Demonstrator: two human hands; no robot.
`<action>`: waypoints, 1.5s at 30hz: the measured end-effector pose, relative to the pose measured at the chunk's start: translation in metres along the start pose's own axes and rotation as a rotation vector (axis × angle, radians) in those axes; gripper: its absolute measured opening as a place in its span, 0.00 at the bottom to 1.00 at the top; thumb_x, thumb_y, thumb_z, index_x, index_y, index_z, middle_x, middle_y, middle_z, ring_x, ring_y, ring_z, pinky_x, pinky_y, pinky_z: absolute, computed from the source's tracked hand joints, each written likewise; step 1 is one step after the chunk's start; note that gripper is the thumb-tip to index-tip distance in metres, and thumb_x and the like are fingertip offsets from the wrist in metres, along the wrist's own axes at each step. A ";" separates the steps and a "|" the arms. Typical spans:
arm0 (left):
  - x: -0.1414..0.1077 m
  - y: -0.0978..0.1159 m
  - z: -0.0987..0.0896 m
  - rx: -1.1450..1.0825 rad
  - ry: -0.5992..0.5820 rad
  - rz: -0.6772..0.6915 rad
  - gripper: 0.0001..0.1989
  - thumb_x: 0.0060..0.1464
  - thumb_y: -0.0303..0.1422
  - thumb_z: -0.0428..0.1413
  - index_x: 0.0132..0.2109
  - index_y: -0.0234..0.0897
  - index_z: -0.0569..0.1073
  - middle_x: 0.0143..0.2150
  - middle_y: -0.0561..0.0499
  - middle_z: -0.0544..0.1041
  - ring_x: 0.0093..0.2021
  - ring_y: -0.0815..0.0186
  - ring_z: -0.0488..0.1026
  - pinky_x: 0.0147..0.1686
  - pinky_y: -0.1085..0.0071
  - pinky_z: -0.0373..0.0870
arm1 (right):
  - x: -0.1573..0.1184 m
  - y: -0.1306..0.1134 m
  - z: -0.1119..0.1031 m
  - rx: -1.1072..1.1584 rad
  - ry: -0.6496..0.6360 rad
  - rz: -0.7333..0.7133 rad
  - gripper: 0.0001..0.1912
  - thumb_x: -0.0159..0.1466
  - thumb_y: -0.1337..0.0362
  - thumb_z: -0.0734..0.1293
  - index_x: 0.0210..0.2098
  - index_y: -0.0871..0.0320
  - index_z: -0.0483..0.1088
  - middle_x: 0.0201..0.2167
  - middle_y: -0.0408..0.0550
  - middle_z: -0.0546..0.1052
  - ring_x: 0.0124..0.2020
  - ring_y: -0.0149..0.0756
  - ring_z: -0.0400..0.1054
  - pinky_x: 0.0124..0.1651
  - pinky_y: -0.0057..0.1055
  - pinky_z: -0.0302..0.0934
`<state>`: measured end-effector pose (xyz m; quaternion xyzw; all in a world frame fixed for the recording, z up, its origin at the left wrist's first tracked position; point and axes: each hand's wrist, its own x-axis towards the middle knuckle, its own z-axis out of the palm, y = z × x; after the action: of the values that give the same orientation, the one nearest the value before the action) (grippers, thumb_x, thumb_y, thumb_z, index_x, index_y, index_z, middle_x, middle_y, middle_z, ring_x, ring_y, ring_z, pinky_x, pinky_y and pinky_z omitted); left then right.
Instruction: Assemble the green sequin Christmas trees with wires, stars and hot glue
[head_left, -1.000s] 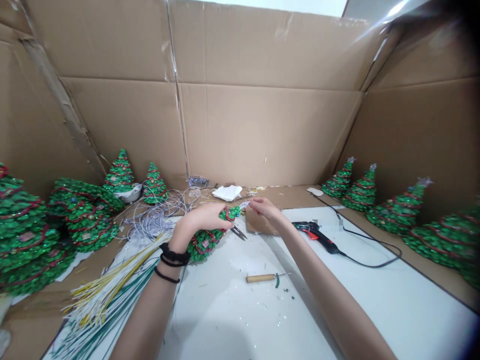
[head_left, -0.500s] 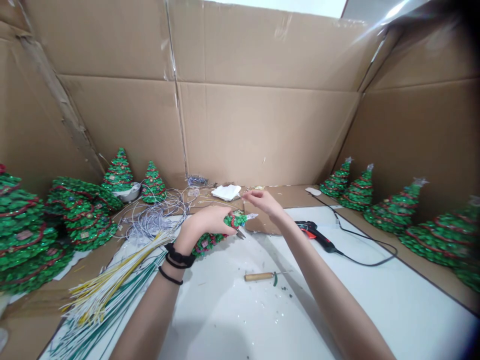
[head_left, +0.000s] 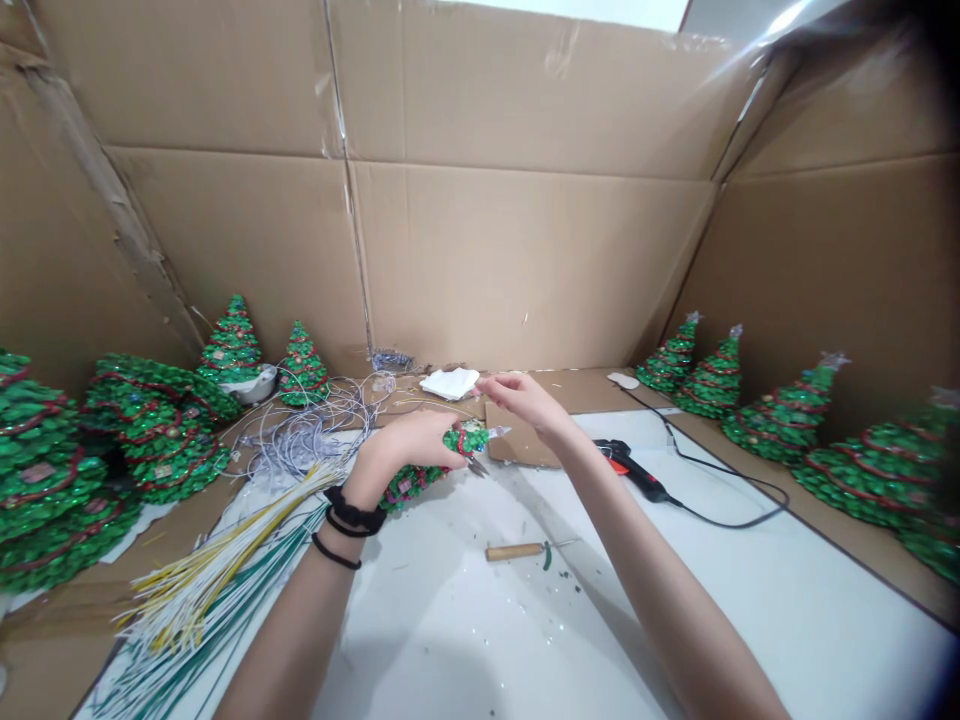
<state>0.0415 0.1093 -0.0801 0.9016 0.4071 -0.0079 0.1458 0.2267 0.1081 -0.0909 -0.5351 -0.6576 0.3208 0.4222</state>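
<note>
My left hand (head_left: 421, 440), with black bands at the wrist, is wrapped round a small green tree (head_left: 409, 486) that lies tilted, its clear star (head_left: 497, 433) pointing right. A pointed metal tip (head_left: 477, 467) sticks out below the fingers; the rest of that tool is hidden. My right hand (head_left: 525, 400) hovers beyond the star, near a white paper (head_left: 450, 383), with thumb and fingertips pinched together. Whatever is between them is too small to make out. Nearer to me, a wooden-handled hook tool (head_left: 514, 551) rests on the white tabletop (head_left: 450, 620).
A black and red glue gun (head_left: 634, 472) with a cable lies right of my right forearm. Decorated trees stand on the left (head_left: 169, 445) and right (head_left: 780, 410). Bundled yellow, white and green wires (head_left: 225, 570) and tangled white cord (head_left: 307, 430) lie left. Cardboard walls (head_left: 525, 260) surround the table.
The whole view has shifted slightly, moving things a little to the left. My left hand still grips the tree, and my right hand stays pinched near the paper.
</note>
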 end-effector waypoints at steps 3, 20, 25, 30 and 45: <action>-0.001 0.002 -0.001 0.000 -0.001 -0.023 0.16 0.44 0.43 0.53 0.39 0.39 0.69 0.41 0.48 0.77 0.37 0.58 0.72 0.30 0.69 0.62 | 0.000 0.002 0.000 0.002 -0.021 -0.039 0.17 0.54 0.51 0.65 0.27 0.61 0.72 0.26 0.45 0.71 0.31 0.32 0.61 0.36 0.28 0.52; 0.005 -0.005 0.004 -0.027 0.010 0.029 0.17 0.44 0.42 0.54 0.42 0.40 0.69 0.43 0.48 0.77 0.40 0.57 0.73 0.34 0.70 0.64 | -0.008 -0.006 0.005 -0.011 -0.401 -0.039 0.08 0.55 0.61 0.68 0.26 0.62 0.73 0.26 0.47 0.75 0.28 0.31 0.66 0.35 0.29 0.58; 0.004 -0.004 0.003 -0.035 0.012 0.027 0.17 0.44 0.41 0.54 0.42 0.40 0.69 0.42 0.48 0.76 0.38 0.58 0.73 0.34 0.70 0.64 | -0.006 -0.006 0.008 -0.190 -0.298 -0.034 0.07 0.58 0.65 0.66 0.27 0.62 0.73 0.24 0.46 0.74 0.26 0.30 0.64 0.31 0.27 0.55; 0.003 -0.003 0.002 0.001 0.012 0.001 0.18 0.44 0.44 0.53 0.42 0.39 0.69 0.41 0.48 0.76 0.37 0.58 0.72 0.33 0.68 0.63 | -0.006 -0.008 0.011 -0.557 0.073 -0.039 0.05 0.57 0.69 0.66 0.25 0.60 0.73 0.25 0.46 0.74 0.27 0.31 0.63 0.29 0.27 0.50; 0.005 -0.005 0.004 0.028 0.013 -0.010 0.17 0.44 0.44 0.54 0.40 0.40 0.69 0.40 0.48 0.76 0.36 0.58 0.73 0.32 0.69 0.63 | 0.000 0.006 0.003 -0.469 -0.015 0.016 0.06 0.58 0.67 0.62 0.24 0.59 0.66 0.23 0.43 0.70 0.25 0.29 0.60 0.28 0.26 0.49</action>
<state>0.0418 0.1148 -0.0858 0.9016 0.4122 -0.0083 0.1305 0.2263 0.1092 -0.0974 -0.6213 -0.7131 0.1667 0.2788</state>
